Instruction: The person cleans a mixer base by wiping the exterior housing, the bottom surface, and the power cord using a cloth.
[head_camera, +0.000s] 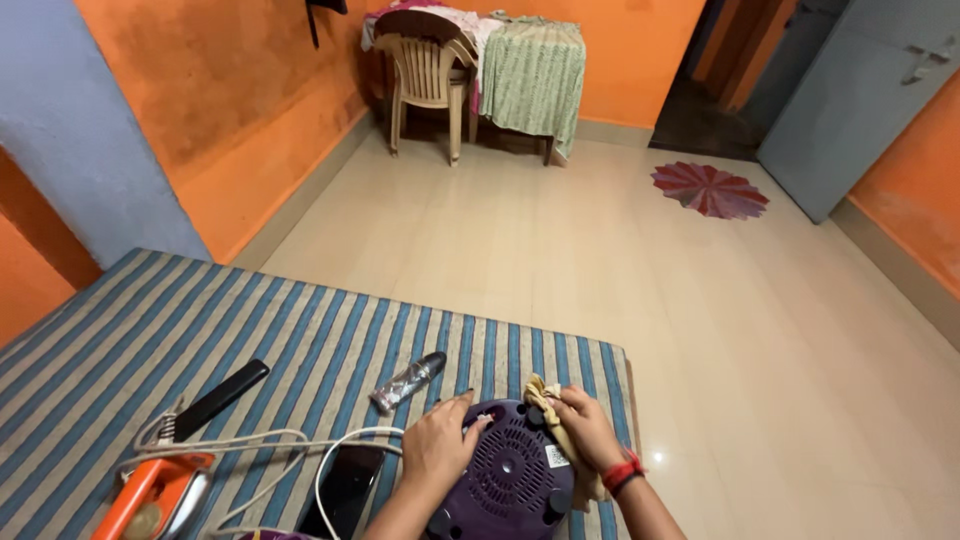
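Low in the frame, left hand (437, 440) steadies the round purple vented plastic appliance base (510, 480) — right hand (585, 425) presses a yellow cloth (548, 400) on it; wipe firmly, I'd judge.

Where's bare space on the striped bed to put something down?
Free: the far-left stripes of the striped bed, beyond the black remote. Crowded: the near edge, with orange iron, white cord, phone, purple appliance under left hand and right hand.

We see a purple appliance base (505, 480) of smooth, slightly glossy plastic, its vented face ribbed, with a soft, crumpled yellow cloth (549, 403) against it. Under both lies a matt woven striped cover (250, 330). The phone (345, 487) shows glossy black glass; the floor (640, 280) is polished, shiny tile.
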